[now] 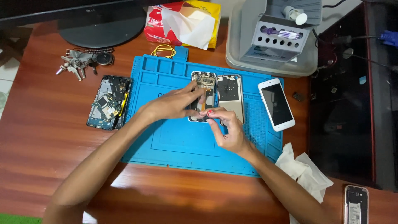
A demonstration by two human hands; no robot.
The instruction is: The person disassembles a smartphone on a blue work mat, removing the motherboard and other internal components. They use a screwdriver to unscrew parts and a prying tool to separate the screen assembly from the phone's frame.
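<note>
My left hand and right hand both pinch the opened phone mid-mat. The mat's front half lies bare. A back cover touches the phone's right edge; white phone beyond, circuit board left, tissue by my right wrist.

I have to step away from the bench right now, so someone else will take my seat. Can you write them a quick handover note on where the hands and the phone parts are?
Left hand: fingers grip the opened phone on the blue mat, circuitry exposed.
Right hand: fingers pinch at the phone's lower edge; whether they hold a small part cannot be told.
Back cover frame lies beside it on the mat; white phone at the mat's right edge, screen up.
Second opened phone lies left of the mat, on the table.
Done: cover off. Left: the phone is still open, not reassembled.
</note>
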